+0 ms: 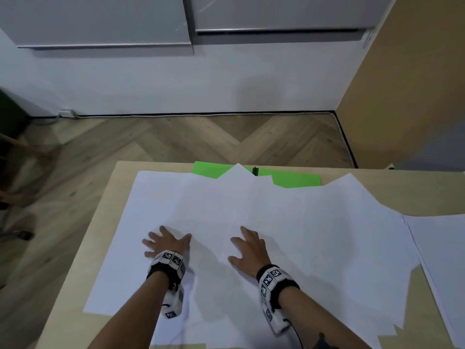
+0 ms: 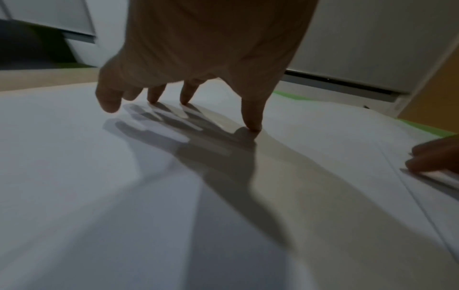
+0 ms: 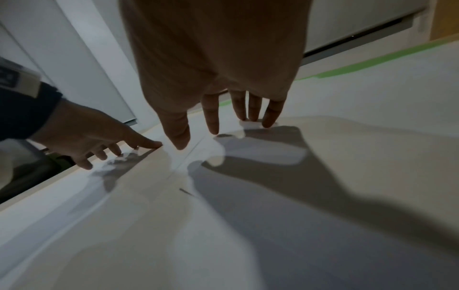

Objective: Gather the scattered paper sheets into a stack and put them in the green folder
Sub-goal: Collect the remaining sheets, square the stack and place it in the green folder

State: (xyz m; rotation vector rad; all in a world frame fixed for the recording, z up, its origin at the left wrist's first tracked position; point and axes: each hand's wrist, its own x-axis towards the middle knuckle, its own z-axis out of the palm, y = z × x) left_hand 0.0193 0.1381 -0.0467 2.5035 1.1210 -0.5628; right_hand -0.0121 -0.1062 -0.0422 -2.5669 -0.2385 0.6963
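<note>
Home room: herringbone floor [image 1: 176, 137], cabinets [image 1: 100, 21]

The head view looks steeply down from above the near edge of the table [image 1: 83, 248], toward its far edge, floor and wall beyond. The left wrist view sits low and close over the paper sheets [image 2: 124, 196], looking along the left hand [image 2: 211, 49] toward the far edge. The right wrist view does likewise behind the right hand [image 3: 218, 49]. Both wrist views share the sheets and the other hand's fingers.
</note>
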